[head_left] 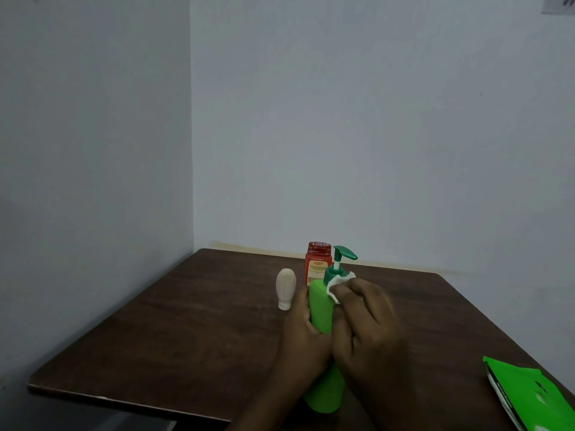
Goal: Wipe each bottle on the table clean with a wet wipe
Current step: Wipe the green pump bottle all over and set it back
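Note:
A tall green pump bottle [320,309] with a dark green pump head is held tilted above the brown table [186,321]. My left hand [303,334] grips its body from the left. My right hand [367,328] presses a white wet wipe [337,283] against the bottle's shoulder, just under the pump collar. Behind it stands a red bottle [317,262] with a red cap. A small cream bottle [285,289] stands cap down to the left.
A green wet wipe pack [529,396] lies at the table's right front edge. Pale walls meet in a corner behind the table's far left corner. The table's front edge runs along the lower left.

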A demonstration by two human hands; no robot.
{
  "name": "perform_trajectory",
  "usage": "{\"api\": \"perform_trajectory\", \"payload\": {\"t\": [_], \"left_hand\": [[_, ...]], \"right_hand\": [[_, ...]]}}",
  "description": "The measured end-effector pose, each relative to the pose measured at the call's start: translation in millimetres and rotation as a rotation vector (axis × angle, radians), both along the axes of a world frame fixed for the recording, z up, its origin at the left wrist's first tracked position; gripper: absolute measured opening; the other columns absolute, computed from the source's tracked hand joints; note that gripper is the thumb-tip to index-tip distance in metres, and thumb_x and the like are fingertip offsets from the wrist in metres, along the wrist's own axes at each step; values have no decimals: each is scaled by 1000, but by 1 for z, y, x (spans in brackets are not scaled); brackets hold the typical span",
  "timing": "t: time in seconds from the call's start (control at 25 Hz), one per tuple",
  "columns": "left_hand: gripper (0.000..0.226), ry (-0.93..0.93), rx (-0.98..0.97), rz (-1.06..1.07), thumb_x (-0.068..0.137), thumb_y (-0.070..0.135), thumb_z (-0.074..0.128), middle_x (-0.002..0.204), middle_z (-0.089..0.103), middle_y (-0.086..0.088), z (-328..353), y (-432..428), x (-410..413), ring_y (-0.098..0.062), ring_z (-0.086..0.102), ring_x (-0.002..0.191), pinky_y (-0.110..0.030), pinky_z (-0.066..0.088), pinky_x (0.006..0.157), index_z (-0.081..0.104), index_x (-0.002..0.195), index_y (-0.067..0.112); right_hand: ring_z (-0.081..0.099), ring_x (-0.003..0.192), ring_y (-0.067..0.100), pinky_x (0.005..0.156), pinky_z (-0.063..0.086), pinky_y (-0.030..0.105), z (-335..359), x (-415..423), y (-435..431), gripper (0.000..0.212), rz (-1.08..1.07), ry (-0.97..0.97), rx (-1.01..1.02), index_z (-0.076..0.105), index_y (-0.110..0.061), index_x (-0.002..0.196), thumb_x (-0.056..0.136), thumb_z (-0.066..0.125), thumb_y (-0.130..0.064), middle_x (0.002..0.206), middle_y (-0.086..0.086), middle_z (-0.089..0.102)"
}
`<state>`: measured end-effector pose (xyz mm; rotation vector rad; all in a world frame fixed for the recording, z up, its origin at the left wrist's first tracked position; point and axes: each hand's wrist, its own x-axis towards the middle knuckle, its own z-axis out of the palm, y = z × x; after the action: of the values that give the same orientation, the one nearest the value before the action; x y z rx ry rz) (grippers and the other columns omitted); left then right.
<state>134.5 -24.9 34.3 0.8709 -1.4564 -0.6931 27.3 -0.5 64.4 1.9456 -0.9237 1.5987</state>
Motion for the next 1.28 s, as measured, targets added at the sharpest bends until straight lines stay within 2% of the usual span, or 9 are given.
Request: {"api": "perform_trajectory", "payload": {"t": [0.24,0.36,0.6,0.72,0.84,1.0,1.04,1.12,1.28], "left_hand": [[52,121,26,-100,80,11,86,104,76,-9,-2,2,3,-28,75,96,-43,64,82,61,124,23],[54,129,44,-114,80,11,87,105,76,-7,-1,4,6,-26,76,96,-46,64,84,60,125,23],[54,126,12,-76,77,16,90,107,77,-2,-1,6,4,-21,76,98,-43,63,87,62,120,34],[55,117,1,-66,74,23,91,107,77,-2,-3,2,5,-22,76,99,-45,63,87,62,117,41],[54,100,20,-61,76,19,89,106,77,-1,-3,1,6,-18,76,97,-41,64,84,61,121,35],[52,16,33,27,87,1,74,91,72,12,0,4,5,16,67,90,-9,53,76,53,114,40],[54,14,33,22,87,1,73,93,72,14,1,4,5,18,65,92,-6,51,76,52,115,42],[52,54,32,-28,84,8,81,105,76,14,0,4,6,4,71,98,-14,56,80,58,120,38],[55,118,34,-83,79,12,88,106,77,1,-1,4,5,-16,76,96,-34,63,80,60,125,27]], "right_hand": [[64,102,18,85,52,36,4,-16,-12,24,169,-146,159,71,-6,106,90,52,-7,106,3,69],[64,82,8,69,52,27,13,-18,-12,21,359,-262,328,71,-19,98,92,56,-6,90,-11,69],[68,83,19,71,55,34,23,-19,-34,25,768,-614,796,76,-16,88,94,57,0,89,6,75],[69,85,18,72,54,30,18,-20,-28,21,695,-526,642,73,-18,88,93,60,-2,91,3,73],[64,91,16,78,51,30,14,-23,-11,15,466,-181,351,69,-16,93,92,56,-8,98,-2,66],[56,107,16,96,43,29,3,-16,-3,18,266,150,84,71,-2,98,88,56,-3,106,6,62],[55,107,16,97,43,29,1,-16,-5,18,262,157,52,71,0,98,87,56,-2,105,8,63],[58,105,15,96,45,31,-2,-17,-10,17,275,44,59,71,-1,95,88,56,-2,103,6,64],[65,86,14,73,52,30,6,-16,-18,17,411,-294,242,71,-12,90,91,55,-15,91,-3,68]]}}
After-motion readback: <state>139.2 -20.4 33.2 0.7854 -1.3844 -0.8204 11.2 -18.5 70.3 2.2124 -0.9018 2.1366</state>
